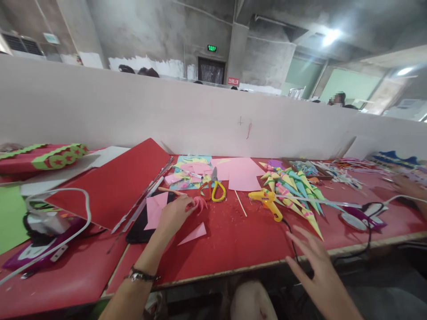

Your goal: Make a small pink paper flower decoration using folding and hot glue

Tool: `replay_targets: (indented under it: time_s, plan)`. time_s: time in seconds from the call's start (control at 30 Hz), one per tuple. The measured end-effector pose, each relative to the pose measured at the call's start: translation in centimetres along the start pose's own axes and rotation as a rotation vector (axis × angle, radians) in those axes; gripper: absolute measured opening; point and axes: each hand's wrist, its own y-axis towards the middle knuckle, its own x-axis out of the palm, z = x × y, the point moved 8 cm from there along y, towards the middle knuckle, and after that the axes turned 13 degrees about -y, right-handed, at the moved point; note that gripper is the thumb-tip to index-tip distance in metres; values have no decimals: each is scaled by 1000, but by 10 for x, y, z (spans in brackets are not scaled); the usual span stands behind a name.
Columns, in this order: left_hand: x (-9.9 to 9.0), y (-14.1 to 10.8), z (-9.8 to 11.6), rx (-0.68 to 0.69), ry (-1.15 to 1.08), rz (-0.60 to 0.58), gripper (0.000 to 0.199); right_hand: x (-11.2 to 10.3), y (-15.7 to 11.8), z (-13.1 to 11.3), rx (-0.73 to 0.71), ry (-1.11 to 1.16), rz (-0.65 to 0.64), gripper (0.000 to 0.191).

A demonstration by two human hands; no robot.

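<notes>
Pink paper curl [200, 205], held by left hand [175, 213], scissors [214, 178] just beyond

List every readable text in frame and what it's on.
"EXIT": green-lit rectangular sign above the dark door; the Chinese line over it is too small to read surely.
"卫生间…上三楼": red rectangular sign with white characters; middle blurred.
Unreadable: pale rectangular sign on the far left wall, too blurred.
Yellow plastic glue gun: no legible marking.
</notes>
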Motion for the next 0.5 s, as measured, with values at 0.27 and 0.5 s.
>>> replay_targets:
  time_s: [0.27, 0.5]
  plan:
    - [-21, -18, 74, 411, 102, 158, 30, 8, 70, -114, -41, 522, -41, 32]
    - [-25, -26, 82, 462, 124, 219, 30, 41, 107, -150, -143, 675, -175, 38]
